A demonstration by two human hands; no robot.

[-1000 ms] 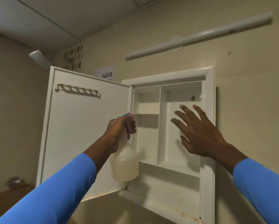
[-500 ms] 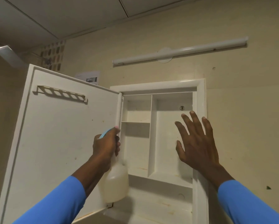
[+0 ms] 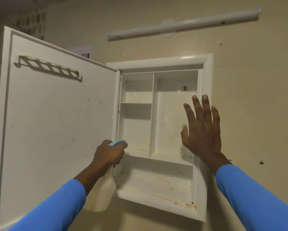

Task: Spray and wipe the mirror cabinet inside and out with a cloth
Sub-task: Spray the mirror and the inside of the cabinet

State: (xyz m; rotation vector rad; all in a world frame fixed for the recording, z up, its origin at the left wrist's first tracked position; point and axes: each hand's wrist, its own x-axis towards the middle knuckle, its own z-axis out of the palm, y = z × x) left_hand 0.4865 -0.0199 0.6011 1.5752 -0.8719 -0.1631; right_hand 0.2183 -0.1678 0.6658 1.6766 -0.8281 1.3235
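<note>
A white wall cabinet (image 3: pixel 206 67) hangs open in front of me, its shelves bare and stained with rusty marks along the bottom. Its door (image 3: pixel 56 122) is swung wide to the left, inner face towards me, with a small slotted rack near the top. My left hand (image 3: pixel 109 155) grips the neck of a translucent white spray bottle (image 3: pixel 101 194) with a blue trigger head, held at the cabinet's lower left corner. My right hand (image 3: pixel 202 132) is raised with fingers straight and spread in front of the cabinet's right side. No cloth is in view.
A long white tube light fixture (image 3: pixel 183 25) runs along the beige wall above the cabinet. A tiled patch of wall (image 3: pixel 35 22) shows at the upper left behind the door. Small dark specks mark the wall right of the cabinet.
The view has shifted so the cabinet sits more central. My left hand with the bottle has lowered slightly, and my right hand has turned more upright by the cabinet's right edge.
</note>
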